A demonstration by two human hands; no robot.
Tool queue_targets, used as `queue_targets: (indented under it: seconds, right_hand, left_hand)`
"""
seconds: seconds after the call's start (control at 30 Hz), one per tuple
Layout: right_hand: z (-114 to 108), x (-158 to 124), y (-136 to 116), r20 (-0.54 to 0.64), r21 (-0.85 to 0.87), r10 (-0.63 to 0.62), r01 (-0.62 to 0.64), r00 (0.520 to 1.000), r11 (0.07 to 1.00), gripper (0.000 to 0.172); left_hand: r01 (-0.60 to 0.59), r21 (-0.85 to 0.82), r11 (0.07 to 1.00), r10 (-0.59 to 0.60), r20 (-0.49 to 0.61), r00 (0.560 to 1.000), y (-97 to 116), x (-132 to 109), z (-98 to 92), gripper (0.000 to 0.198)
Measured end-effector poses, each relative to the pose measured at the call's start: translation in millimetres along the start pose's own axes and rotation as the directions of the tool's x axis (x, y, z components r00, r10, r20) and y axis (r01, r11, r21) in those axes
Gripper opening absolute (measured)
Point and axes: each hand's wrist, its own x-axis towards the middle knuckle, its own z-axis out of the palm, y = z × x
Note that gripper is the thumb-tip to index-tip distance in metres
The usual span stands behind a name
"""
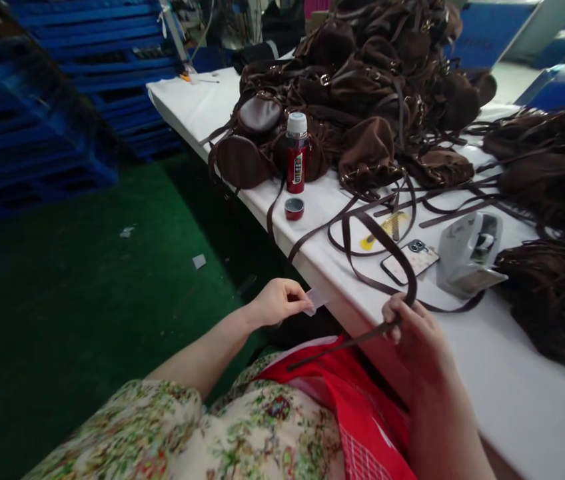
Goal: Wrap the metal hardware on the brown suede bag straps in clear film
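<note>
Head view: you hold a strap and a scrap.
Your left hand pinches the pale scrap beside the table; the fingers of your right hand pinch the brown strap, its end over red cloth.

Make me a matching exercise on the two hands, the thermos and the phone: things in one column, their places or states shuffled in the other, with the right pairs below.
Column one
1. Left hand
2. Right hand
3. Red thermos
4. Phone

Column two
A. Lying flat on the white table
B. Holding a brown strap
C. Standing upright by the piled brown bags
D. Pinching a small pale sheet

Right pairs: 1-D, 2-B, 3-C, 4-A
</note>
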Motion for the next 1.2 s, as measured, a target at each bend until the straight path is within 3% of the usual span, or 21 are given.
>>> queue_targets:
  seconds: [0.07, 0.13, 0.2, 0.27, 0.33, 0.4, 0.87, 1.03, 1.2]
  right_hand:
    - [-5.6, -7.4, -12.6, 0.022, 0.108, -0.073, 0.07, 0.997, 0.992, 0.033]
    - [-6.1, -13.7, -20.9, -0.122, 0.117, -0.226, 0.24, 0.967, 0.964, 0.027]
    - [-2.3, -17.6, -25.4, -0.311, 0.008, -0.393, 0.416, 0.865, 0.909, 0.019]
    - [2.9, -19.2, -27.7, -0.424, -0.118, -0.503, 0.505, 0.753, 0.855, 0.013]
    - [6.4, -19.3, -28.9, -0.459, -0.175, -0.547, 0.533, 0.7, 0.828, 0.01]
    - [7.1, -19.1, -29.7, -0.469, -0.192, -0.559, 0.539, 0.684, 0.82, 0.01]
    - [14.1, -22.6, -26.3, -0.434, -0.156, -0.509, 0.494, 0.744, 0.855, 0.014]
    - [16.1, -21.7, -22.6, -0.42, -0.159, -0.489, 0.469, 0.764, 0.869, 0.02]
    - [17.8, -19.0, -17.6, -0.39, -0.174, -0.461, 0.427, 0.797, 0.887, 0.024]
  left_hand:
    - [-0.043, -0.001, 0.999, 0.043, 0.02, 0.999, -2.0, -1.3, -3.6, 0.025]
    - [-0.089, 0.028, 0.996, 0.088, 0.023, 0.996, -3.8, -2.8, -6.1, 0.023]
    - [-0.12, 0.067, 0.991, 0.118, 0.03, 0.993, -5.1, -4.9, -7.0, 0.02]
    - [-0.139, 0.087, 0.987, 0.134, 0.056, 0.989, -5.4, -7.4, -6.3, 0.019]
    - [-0.16, 0.099, 0.982, 0.152, 0.079, 0.985, -4.7, -9.4, -4.5, 0.018]
    - [-0.161, 0.114, 0.98, 0.152, 0.084, 0.985, -4.1, -10.3, -2.5, 0.019]
    - [-0.119, 0.169, 0.979, 0.088, 0.18, 0.98, -3.5, -11.3, 6.5, 0.022]
    - [-0.132, 0.096, 0.987, 0.105, 0.245, 0.964, 0.9, -12.9, 8.1, 0.022]
    - [-0.068, 0.011, 0.998, 0.062, 0.275, 0.959, 0.3, -11.0, 5.2, 0.026]
